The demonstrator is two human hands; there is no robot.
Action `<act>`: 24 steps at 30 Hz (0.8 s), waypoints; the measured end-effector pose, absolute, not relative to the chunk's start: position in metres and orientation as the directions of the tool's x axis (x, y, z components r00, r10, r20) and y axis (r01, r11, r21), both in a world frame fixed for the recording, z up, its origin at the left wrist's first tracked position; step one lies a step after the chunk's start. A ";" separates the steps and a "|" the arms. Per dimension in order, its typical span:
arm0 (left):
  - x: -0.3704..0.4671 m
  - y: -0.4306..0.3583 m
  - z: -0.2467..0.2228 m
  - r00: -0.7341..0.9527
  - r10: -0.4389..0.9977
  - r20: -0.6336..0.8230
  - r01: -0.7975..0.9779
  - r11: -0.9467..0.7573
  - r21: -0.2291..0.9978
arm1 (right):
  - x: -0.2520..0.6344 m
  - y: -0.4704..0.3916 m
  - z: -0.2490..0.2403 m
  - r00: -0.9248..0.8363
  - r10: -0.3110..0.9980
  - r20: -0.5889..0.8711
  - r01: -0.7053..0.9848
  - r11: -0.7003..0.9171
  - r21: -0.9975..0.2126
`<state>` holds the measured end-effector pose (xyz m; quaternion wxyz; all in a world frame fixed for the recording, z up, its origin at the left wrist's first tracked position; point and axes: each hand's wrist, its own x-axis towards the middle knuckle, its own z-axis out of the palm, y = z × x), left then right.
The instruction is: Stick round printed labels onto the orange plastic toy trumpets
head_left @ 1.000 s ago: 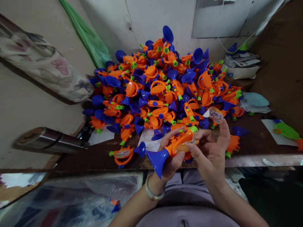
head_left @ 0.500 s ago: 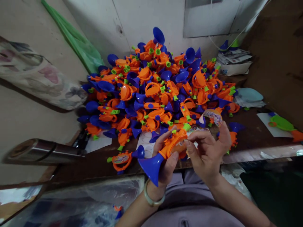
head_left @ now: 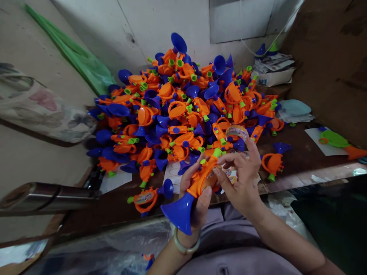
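Left-hand fingers (head_left: 203,199) wrap an orange-and-blue plastic toy trumpet (head_left: 200,178), long axis near-left to far-right; right-hand fingers (head_left: 225,181) meet its right side, whether pinching I cannot tell.

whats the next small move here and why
Probably press the thumb of the right hand along the oval face of the toy trumpet: thumb and forefinger are at that face, the left hand grips the toy, and a curled sticker sits apart on a raised right finger.
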<state>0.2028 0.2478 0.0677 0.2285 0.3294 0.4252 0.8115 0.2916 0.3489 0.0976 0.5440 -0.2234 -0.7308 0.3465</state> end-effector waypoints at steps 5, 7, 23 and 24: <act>0.201 0.251 0.076 -0.652 0.702 0.286 -0.255 -0.558 0.790 | 0.294 0.368 0.091 -0.396 0.777 0.490 -0.152 0.470 -0.869; 0.203 0.256 0.072 -0.642 0.725 0.249 -0.320 -0.548 0.773 | 0.293 0.370 0.090 -0.505 0.734 0.455 -0.267 0.369 -0.890; 0.199 0.246 0.058 -0.711 0.691 0.131 -0.228 -0.403 0.886 | 0.310 0.334 0.102 -0.592 0.630 0.502 -0.504 0.196 -0.841; 0.199 0.247 0.059 -0.707 0.697 0.119 -0.275 -0.426 0.862 | 0.311 0.338 0.105 -0.564 0.702 0.436 -0.488 0.143 -0.861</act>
